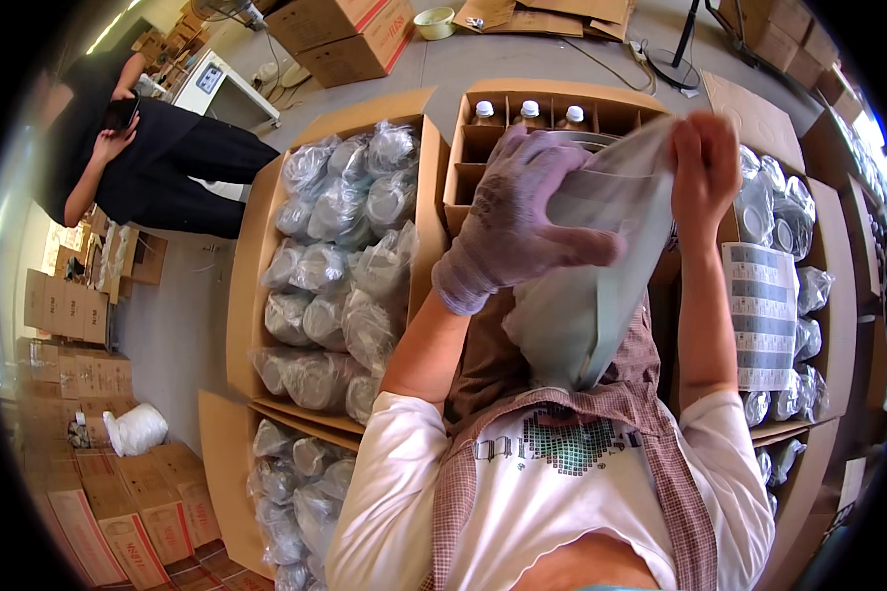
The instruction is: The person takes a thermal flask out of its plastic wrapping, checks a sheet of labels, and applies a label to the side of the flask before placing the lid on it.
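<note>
My left hand [525,210] wears a pale knitted glove and is spread against a translucent plastic bag [591,303], thumb and fingers wide apart. Whether it grips anything behind the bag is hidden. My bare right hand [706,166] pinches the bag's upper edge and pulls it taut to the right. Just past the gloved fingers shows a curved metal rim [595,138]; what it belongs to is mostly covered. Beyond it stands a divided cardboard box [454,151] holding several bottles with white caps [530,109].
Left and right of me, open cartons [432,192] [831,295] hold plastic-wrapped items [336,207]. A printed sheet [760,318] lies on the right carton's contents. A person [155,148] stands at far left with a dark device. Stacked boxes [140,517] and a stand base [673,74] occupy the floor.
</note>
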Tool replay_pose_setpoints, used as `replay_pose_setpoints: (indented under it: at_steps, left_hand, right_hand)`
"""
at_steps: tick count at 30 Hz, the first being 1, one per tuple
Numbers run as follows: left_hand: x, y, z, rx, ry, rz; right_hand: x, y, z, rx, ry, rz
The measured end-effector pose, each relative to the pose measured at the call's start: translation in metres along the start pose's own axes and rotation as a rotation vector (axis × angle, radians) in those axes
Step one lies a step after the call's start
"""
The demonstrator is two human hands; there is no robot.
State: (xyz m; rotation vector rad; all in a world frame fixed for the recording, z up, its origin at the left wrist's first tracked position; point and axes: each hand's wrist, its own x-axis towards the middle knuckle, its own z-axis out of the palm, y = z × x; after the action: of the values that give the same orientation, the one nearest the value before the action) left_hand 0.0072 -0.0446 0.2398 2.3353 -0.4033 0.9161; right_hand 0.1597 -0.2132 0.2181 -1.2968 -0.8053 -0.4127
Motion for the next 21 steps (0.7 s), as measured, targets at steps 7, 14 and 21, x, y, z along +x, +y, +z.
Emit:
replay_pose_setpoints:
  at_steps: [7, 14, 21]
  left_hand:
    - [-0.038, -0.029, 0.001, 0.177, 0.447, -0.433]
    - [-0.107, -0.058, -0.046, -0.007, 0.994, -0.954]
    - [-0.111, -0.052, -0.042, -0.133, 0.790, -1.085]
  right_hand:
    - [0.045, -0.086, 0.121, 0.166, -0.342, -0.351]
    - [-0.135, -0.059, 0.014, -0.321, -0.722, 0.099]
    - [-0.188, -0.037, -0.036, -0.400, -0.736, 0.126]
